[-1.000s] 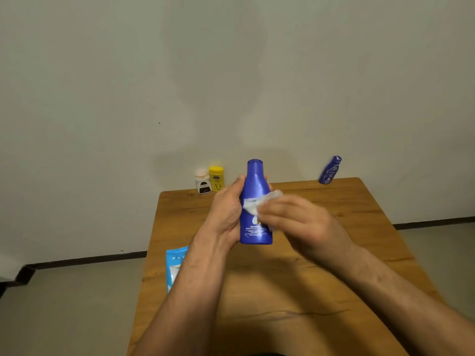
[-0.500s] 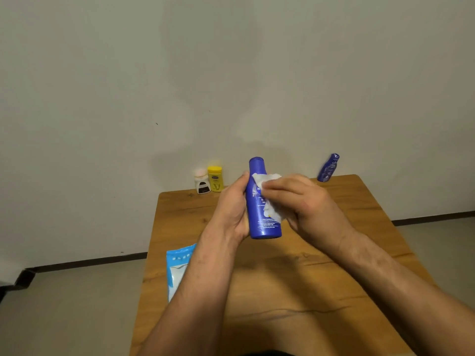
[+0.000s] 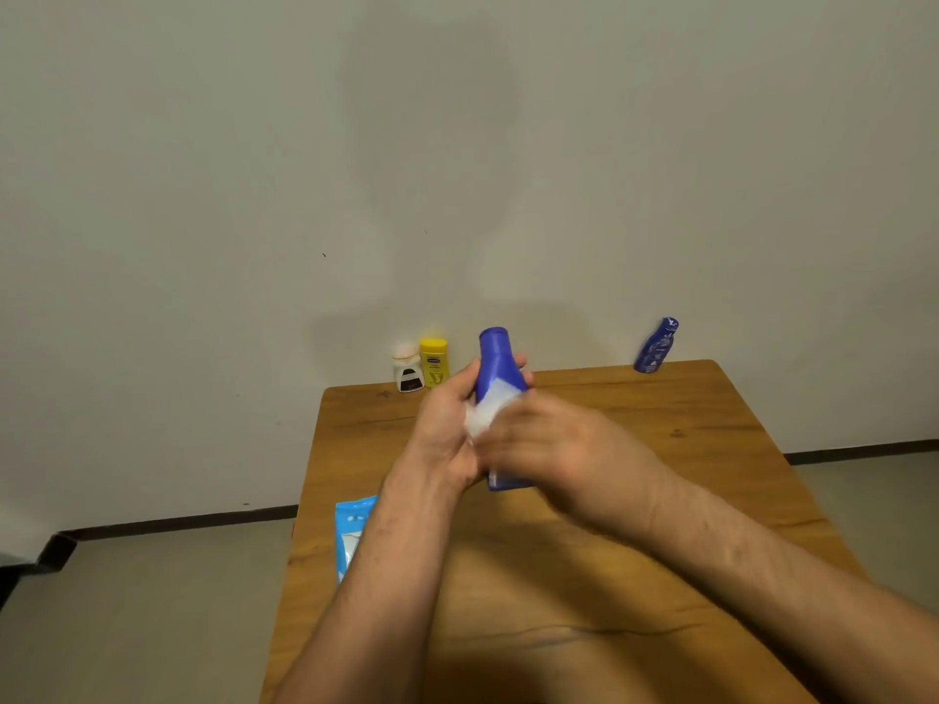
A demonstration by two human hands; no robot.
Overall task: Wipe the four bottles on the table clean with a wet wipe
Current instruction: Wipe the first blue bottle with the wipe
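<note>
We hold bottle (image 3: 494,359) near upright, left hand (image 3: 444,429) grip curled round it; right hand (image 3: 559,449) presses wipe (image 3: 482,416) on its near face, grip too blurred to tell.

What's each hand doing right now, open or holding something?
Left hand: closed, gripping the big blue bottle.
Right hand: blurred, closed on the wet wipe, pressing it against that bottle.

No wording can be read. At the far edge of the table (image 3: 660,424), the yellow bottle (image 3: 433,362) carries a small dark oval mark, the white bottle (image 3: 408,370) beside it a black label, and the small blue bottle (image 3: 655,347) at the far right corner pale print, all too blurred.
</note>
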